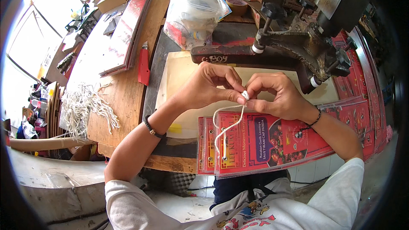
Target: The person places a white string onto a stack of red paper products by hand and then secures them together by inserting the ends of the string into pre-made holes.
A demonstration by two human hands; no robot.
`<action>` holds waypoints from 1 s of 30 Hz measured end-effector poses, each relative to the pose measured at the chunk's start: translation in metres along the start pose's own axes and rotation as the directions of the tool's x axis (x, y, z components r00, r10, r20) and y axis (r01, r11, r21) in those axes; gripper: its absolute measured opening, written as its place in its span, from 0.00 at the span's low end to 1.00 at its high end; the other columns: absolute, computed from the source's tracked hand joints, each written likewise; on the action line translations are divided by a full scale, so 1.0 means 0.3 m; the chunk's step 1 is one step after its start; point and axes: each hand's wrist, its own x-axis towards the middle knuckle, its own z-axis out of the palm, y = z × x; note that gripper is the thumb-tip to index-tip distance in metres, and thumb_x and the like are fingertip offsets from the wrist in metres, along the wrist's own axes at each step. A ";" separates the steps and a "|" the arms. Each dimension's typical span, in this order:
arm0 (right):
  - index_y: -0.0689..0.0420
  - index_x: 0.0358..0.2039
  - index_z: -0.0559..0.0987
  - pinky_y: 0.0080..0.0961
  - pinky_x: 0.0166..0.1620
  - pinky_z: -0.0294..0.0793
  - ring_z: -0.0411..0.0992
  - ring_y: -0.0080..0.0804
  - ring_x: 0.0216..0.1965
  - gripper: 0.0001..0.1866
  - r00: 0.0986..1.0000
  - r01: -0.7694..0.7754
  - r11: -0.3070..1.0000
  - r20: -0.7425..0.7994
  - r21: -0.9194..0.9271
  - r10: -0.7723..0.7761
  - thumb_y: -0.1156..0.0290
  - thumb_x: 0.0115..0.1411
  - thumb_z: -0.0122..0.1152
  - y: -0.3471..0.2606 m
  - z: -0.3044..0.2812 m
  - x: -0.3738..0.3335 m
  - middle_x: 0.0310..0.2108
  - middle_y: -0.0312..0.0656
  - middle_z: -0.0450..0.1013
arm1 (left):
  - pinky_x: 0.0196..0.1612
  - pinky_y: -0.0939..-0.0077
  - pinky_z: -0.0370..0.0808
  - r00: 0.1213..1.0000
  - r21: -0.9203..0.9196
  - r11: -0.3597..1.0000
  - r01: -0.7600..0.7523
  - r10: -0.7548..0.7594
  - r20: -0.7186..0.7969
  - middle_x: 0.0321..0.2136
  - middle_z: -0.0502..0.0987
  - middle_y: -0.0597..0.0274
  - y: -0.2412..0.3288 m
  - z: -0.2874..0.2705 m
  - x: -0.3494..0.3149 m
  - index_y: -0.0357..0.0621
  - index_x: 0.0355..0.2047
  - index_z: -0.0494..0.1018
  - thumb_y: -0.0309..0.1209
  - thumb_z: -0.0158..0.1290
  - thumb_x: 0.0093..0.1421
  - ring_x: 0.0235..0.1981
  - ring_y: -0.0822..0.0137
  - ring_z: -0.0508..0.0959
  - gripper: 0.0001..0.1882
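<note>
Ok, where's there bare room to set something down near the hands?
Bare wood shows between the white string pile and the red cutter. A small patch of pale board is free beside the left hand. It's crowded around the right hand: red printed sheets beneath, dark metal fixture beyond.

Beyond the left side of the brown wooden workbench (130, 110), harsh white light comes through a tall, dark-framed window (25, 38). Below the bench's near edge show square-cut white tiles (304, 172) with thin joints. Past the bench's far right corner, the room is dim.
</note>
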 end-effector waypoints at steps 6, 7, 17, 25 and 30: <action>0.61 0.37 0.79 0.23 0.45 0.75 0.75 0.21 0.37 0.08 0.996 -0.068 0.995 -0.046 0.068 0.071 0.72 0.59 0.66 -0.009 0.007 0.007 0.33 0.37 0.77 | 0.39 0.81 0.77 0.990 0.019 0.990 0.138 -0.137 -0.019 0.36 0.82 0.63 0.047 -0.022 0.002 0.37 0.38 0.81 0.25 0.64 0.59 0.35 0.77 0.79 0.07; 0.61 0.37 0.79 0.23 0.45 0.75 0.75 0.21 0.37 0.08 0.996 -0.070 0.995 -0.047 0.068 0.073 0.72 0.59 0.66 -0.011 0.008 0.005 0.33 0.37 0.77 | 0.39 0.81 0.77 0.984 0.001 0.985 0.174 -0.174 -0.023 0.37 0.82 0.63 0.051 -0.021 0.000 0.36 0.39 0.81 0.26 0.63 0.60 0.36 0.77 0.79 0.08; 0.61 0.37 0.79 0.20 0.42 0.74 0.74 0.17 0.36 0.09 0.987 -0.120 0.985 -0.091 0.123 0.131 0.70 0.61 0.67 0.005 0.010 0.005 0.33 0.35 0.77 | 0.36 0.85 0.76 0.982 0.136 0.973 0.187 -0.180 -0.065 0.33 0.82 0.65 0.060 -0.017 0.006 0.35 0.39 0.82 0.27 0.62 0.61 0.31 0.81 0.77 0.09; 0.61 0.36 0.79 0.19 0.40 0.74 0.73 0.16 0.34 0.09 0.985 -0.108 0.993 -0.129 0.053 0.114 0.69 0.61 0.66 -0.006 0.016 0.014 0.32 0.34 0.77 | 0.35 0.86 0.73 0.980 0.030 0.980 0.195 -0.193 -0.051 0.30 0.79 0.69 0.046 -0.012 -0.005 0.34 0.36 0.78 0.32 0.62 0.62 0.31 0.81 0.76 0.11; 0.62 0.37 0.79 0.17 0.41 0.74 0.73 0.15 0.35 0.10 0.969 -0.210 0.973 -0.114 0.099 0.221 0.68 0.62 0.66 -0.009 0.009 0.011 0.31 0.33 0.76 | 0.36 0.86 0.73 0.981 0.036 0.981 0.188 -0.186 -0.055 0.31 0.79 0.69 0.041 -0.011 -0.003 0.35 0.36 0.78 0.32 0.62 0.62 0.33 0.82 0.76 0.11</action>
